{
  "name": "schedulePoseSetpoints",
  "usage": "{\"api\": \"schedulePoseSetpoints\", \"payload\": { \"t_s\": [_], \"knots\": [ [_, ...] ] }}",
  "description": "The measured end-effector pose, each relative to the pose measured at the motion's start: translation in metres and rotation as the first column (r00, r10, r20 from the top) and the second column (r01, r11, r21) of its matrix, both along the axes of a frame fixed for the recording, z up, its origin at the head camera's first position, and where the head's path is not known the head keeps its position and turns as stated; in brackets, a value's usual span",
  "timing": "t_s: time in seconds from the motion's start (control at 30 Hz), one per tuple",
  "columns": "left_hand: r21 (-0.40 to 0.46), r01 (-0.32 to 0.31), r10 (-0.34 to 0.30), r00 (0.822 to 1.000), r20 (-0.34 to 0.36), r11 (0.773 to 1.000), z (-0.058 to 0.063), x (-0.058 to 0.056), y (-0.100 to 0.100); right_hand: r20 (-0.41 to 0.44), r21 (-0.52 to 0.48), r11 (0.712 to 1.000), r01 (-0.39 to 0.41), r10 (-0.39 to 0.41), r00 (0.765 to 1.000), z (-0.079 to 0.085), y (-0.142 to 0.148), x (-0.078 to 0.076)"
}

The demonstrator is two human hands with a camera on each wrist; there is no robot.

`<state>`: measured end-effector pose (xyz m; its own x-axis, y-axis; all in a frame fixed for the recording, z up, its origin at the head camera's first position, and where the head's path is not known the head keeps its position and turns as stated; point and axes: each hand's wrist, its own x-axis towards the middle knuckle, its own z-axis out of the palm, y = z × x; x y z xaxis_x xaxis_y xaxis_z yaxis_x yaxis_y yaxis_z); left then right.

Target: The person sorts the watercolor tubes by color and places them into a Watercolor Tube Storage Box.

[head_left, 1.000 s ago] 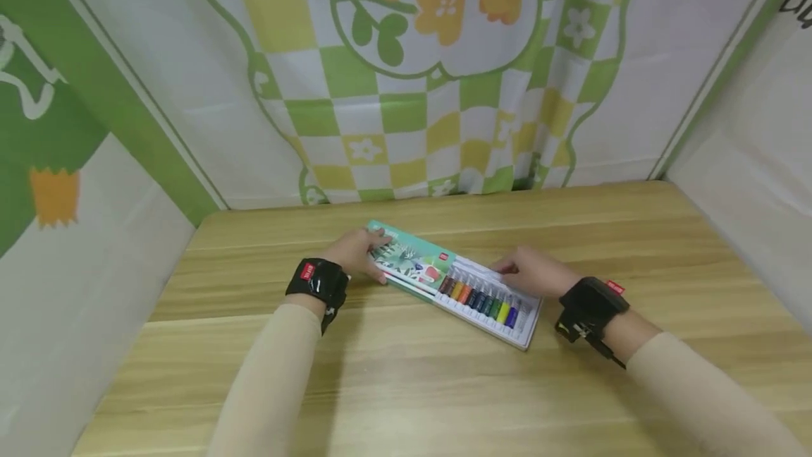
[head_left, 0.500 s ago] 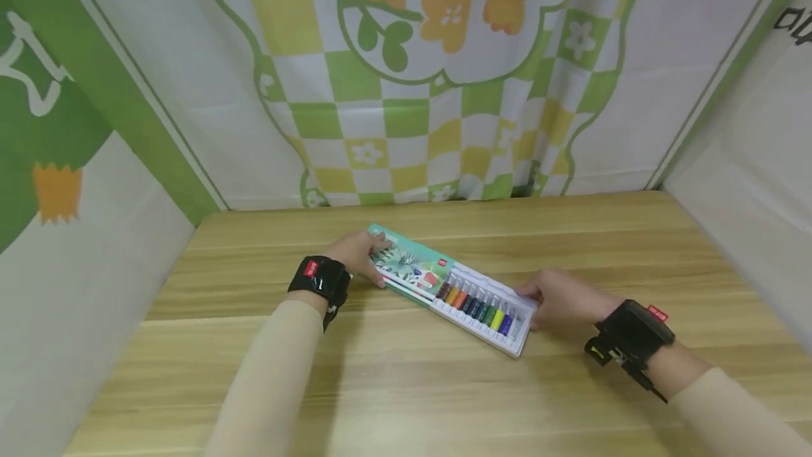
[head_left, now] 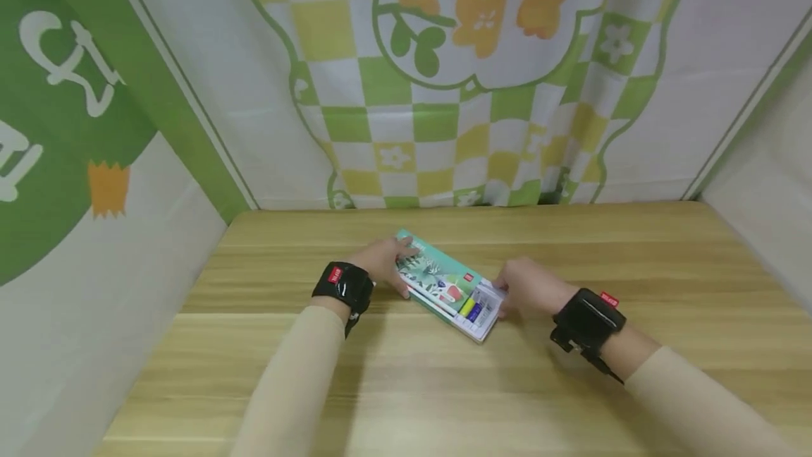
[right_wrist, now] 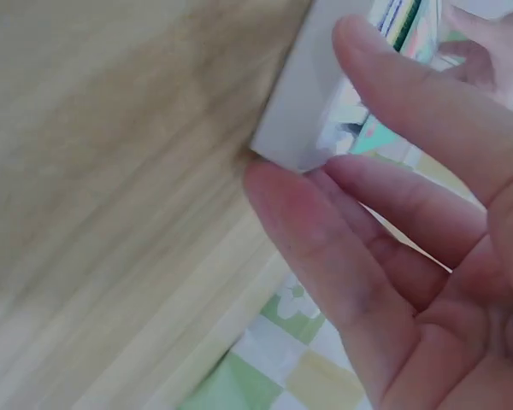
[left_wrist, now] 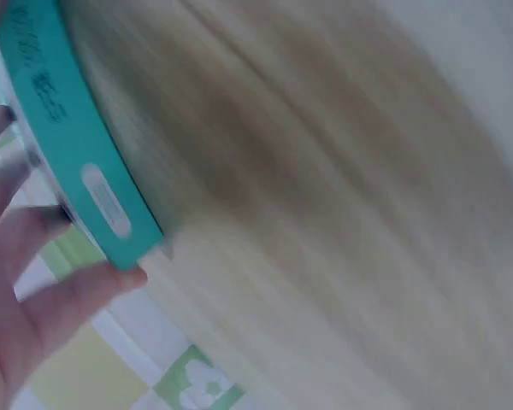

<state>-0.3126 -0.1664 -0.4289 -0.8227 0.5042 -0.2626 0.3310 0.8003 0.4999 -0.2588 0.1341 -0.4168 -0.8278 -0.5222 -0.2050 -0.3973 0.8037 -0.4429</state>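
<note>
A teal cardboard paint box sleeve (head_left: pixel 438 275) with a leaf picture lies at a slant on the table. My left hand (head_left: pixel 384 261) grips its left end, with thumb and fingers on its opposite long edges. From the sleeve's right end sticks out a short part of a white paint tray (head_left: pixel 487 321), with a yellow paint tube (head_left: pixel 466 307) and a purple paint tube (head_left: pixel 475 312) showing. My right hand (head_left: pixel 531 288) holds the tray's outer end. Its fingers (right_wrist: pixel 295 201) are at the corner of the tray's white end wall (right_wrist: pixel 301 90) in the right wrist view.
The wooden table (head_left: pixel 419 386) runs around the box on all sides. Behind it hangs a green and yellow checked curtain (head_left: pixel 438 139), and printed cloth walls (head_left: pixel 190 245) stand at left and right. Both wrists wear black camera straps (head_left: pixel 342 288).
The tray has slid left into the sleeve, leaving only two coloured tubes showing where several were. My right hand shifted from the tray's far edge to its end, then left. The left hand keeps its hold.
</note>
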Motion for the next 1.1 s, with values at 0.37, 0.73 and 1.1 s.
{"api": "schedulePoseSetpoints", "payload": {
  "t_s": [0.37,0.73,1.1],
  "knots": [
    [0.01,-0.145,0.145,0.989,0.006,0.989,0.006,-0.005,-0.005,-0.031,-0.098,0.995,-0.002,-0.001,1.0,-0.012,0.008,0.016],
    [-0.018,-0.176,0.177,0.983,0.045,0.984,0.014,0.001,0.016,-0.036,-0.047,0.999,0.016,-0.018,0.999,-0.008,-0.007,-0.004],
    [0.009,-0.185,0.184,0.98,0.076,0.983,0.012,0.007,0.013,-0.393,0.268,0.958,-0.105,0.209,0.896,-0.022,-0.015,0.016]
  ]
}}
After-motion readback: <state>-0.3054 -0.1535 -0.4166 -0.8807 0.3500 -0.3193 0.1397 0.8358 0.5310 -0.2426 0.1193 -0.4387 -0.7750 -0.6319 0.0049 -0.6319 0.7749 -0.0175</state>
